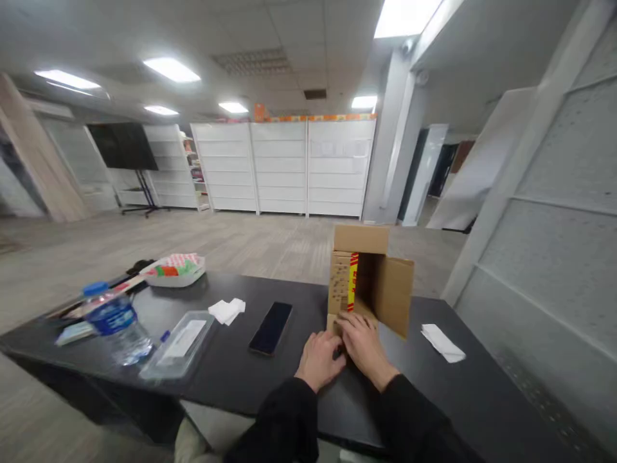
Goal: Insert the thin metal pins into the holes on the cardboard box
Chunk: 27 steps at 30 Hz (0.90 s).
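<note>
A brown cardboard box (pixel 373 276) lies on its side on the black table (pixel 231 379), its opening facing me and its flaps spread. A red and yellow pack (pixel 353 281) shows inside at its left. My left hand (pixel 321 359) rests curled on the table at the box's lower flap. My right hand (pixel 362 344) lies over that flap, its fingers bent and pressed against the left hand. What the fingers grip is hidden.
A dark phone (pixel 270 327) lies left of my hands, beside folded white tissues (pixel 226 310). Further left are a clear plastic case (pixel 178 344), a water bottle (pixel 116 321) and a white tray (pixel 176 270). A folded white paper (pixel 442 342) lies right of the box.
</note>
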{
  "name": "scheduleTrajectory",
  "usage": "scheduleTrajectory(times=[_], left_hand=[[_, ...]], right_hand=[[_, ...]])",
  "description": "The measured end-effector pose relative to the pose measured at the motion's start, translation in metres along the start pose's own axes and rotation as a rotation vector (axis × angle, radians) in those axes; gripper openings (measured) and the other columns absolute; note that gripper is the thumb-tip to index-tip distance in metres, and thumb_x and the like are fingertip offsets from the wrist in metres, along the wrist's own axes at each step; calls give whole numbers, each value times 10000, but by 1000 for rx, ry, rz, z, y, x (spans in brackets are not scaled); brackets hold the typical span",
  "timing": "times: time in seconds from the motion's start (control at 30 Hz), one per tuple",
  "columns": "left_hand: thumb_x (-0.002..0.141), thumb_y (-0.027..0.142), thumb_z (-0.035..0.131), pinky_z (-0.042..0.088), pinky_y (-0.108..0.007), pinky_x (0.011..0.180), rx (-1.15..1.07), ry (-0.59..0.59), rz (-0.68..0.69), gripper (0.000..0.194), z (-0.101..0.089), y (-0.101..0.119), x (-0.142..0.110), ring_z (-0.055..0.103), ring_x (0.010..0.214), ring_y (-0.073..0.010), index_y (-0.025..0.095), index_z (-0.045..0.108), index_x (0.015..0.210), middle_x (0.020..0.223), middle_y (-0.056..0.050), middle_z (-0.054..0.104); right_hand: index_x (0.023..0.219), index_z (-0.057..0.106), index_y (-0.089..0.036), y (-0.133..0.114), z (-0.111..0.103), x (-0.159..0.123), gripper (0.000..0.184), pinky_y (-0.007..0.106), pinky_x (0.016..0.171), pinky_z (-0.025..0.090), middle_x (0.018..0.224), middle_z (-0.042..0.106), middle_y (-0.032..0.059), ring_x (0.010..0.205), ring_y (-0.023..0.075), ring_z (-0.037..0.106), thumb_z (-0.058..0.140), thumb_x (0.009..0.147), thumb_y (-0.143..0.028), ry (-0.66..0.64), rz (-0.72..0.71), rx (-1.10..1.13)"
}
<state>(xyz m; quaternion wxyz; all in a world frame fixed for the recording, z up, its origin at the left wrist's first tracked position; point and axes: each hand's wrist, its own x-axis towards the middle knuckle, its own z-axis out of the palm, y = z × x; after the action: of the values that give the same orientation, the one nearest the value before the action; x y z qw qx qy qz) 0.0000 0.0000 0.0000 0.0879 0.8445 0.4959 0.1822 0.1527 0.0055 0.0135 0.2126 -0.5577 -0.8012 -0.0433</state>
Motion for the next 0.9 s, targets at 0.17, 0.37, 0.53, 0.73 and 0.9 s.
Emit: scheduleTrajectory(times=[0.17,0.37,0.53,0.73,0.9], left_hand=[[836,324,555,398,-325,825,1,-13,-17,128,-2,3,0,608,957,-202,249,649,880,982,-16,671],[845,337,545,394,-327,824,-3,-2,-10,146,-4,4,0,605,945,-204,242,648,884,970,-27,666],[833,326,559,393,-327,814,-14,22,-4,135,-3,3,0,608,925,-206,237,651,875,956,-29,668],[826,322,566,395,-322,797,-8,25,0,128,-2,2,-1,612,916,-204,230,648,864,970,-34,668],[826,320,560,395,-323,797,3,23,-4,129,-2,3,-1,610,919,-203,234,646,866,969,-29,668]], right_hand=[[1171,644,-213,-2,-4,0,359,398,998,339,1304,604,72,1185,243,508,432,909,-91,-13,-8,0],[1162,649,-210,-3,-5,1,347,401,983,329,1284,615,78,1174,244,516,405,940,-106,-14,-15,-2],[1160,645,-205,-3,-6,2,336,385,978,323,1293,607,76,1170,235,513,412,941,-101,-27,-20,-20],[1143,645,-212,-2,-4,3,310,373,957,327,1256,614,85,1135,234,517,431,939,-117,-13,-31,-58],[1132,643,-210,-3,-5,4,295,364,925,329,1203,626,81,1092,233,515,440,937,-121,-21,-33,-61]])
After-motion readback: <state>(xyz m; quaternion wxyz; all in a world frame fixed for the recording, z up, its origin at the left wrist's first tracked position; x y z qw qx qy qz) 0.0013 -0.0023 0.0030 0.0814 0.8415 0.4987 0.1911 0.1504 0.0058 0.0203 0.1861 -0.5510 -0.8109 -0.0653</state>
